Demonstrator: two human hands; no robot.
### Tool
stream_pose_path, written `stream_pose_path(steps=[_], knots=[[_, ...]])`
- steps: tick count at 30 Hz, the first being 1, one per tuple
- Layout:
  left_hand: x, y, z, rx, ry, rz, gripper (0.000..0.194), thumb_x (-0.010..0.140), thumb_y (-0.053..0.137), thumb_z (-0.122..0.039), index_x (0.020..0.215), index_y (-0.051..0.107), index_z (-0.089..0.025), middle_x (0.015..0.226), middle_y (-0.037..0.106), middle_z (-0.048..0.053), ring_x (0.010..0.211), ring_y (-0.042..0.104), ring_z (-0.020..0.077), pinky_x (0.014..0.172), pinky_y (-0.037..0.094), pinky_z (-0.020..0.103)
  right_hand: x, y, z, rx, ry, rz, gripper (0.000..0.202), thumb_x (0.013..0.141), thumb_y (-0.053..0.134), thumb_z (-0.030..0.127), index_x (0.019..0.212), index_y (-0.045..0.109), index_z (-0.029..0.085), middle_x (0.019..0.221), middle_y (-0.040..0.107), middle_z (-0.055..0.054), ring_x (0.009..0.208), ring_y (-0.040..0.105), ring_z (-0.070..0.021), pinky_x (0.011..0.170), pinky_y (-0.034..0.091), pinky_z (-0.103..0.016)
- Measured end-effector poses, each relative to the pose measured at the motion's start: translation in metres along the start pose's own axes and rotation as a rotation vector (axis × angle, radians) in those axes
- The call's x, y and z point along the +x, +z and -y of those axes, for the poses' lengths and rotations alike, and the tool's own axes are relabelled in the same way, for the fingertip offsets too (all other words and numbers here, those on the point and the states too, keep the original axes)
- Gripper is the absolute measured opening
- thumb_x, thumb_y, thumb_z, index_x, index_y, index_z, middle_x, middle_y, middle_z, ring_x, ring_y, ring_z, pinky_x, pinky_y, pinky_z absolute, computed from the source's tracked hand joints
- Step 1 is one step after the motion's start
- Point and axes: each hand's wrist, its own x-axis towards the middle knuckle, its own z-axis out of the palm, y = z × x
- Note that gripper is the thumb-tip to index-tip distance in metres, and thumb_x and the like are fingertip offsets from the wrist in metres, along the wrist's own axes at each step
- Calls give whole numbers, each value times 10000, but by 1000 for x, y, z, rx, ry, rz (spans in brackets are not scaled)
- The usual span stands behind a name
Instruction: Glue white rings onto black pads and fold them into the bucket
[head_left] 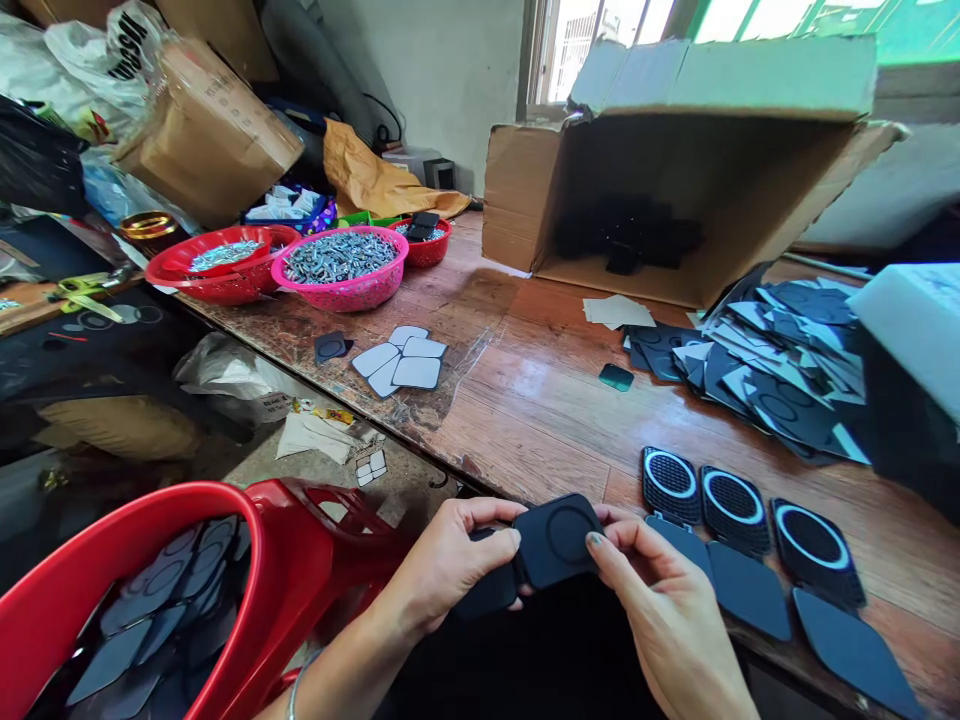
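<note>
Between my two hands is a dark folding pad (559,540) with a faint ring on its upper square. My left hand (461,560) grips its left side, the thumb lying on top near the joint between the two halves. My right hand (652,575) pinches the right edge of the ringed square between thumb and fingers. Just right of my right hand, several opened pads lie on the table, with white rings on black textured squares (733,503) and plain dark squares (748,590) joined below them.
A red bin (247,600) with dark pads stands at lower left. Behind are a pink basket (341,290) of metal parts, red bowls (225,290), white-backed squares (416,372), a large open carton (521,200) and a pile of dark sheets (787,370) at right.
</note>
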Motion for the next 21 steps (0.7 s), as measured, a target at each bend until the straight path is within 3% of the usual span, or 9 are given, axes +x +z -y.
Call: stream_pose_path(steps=[9, 17, 21], knots=[[0, -2, 1, 47, 19, 3, 415, 701, 752, -374, 1024, 730, -115, 732, 690, 52, 561, 644, 142, 514, 554, 242, -1, 1, 2, -82, -36, -21, 341, 738, 752, 485, 623, 623, 191, 1071, 659, -80, 962, 608, -232, 820, 482, -305], [-1, -3, 5, 71, 30, 24, 423, 723, 741, -387, 1058, 737, -128, 733, 685, 47, 567, 636, 136, 531, 554, 243, 0, 6, 9, -171, -97, -61, 378, 712, 743, 521, 583, 599, 195, 947, 649, -89, 847, 601, -220, 690, 494, -281], [-3, -3, 3, 116, 59, 34, 389, 741, 720, -368, 1051, 752, -136, 746, 686, 45, 577, 622, 134, 539, 548, 245, 0, 5, 11, -320, -213, -66, 355, 781, 676, 488, 591, 549, 216, 841, 619, -61, 742, 568, -188, 613, 457, -265]])
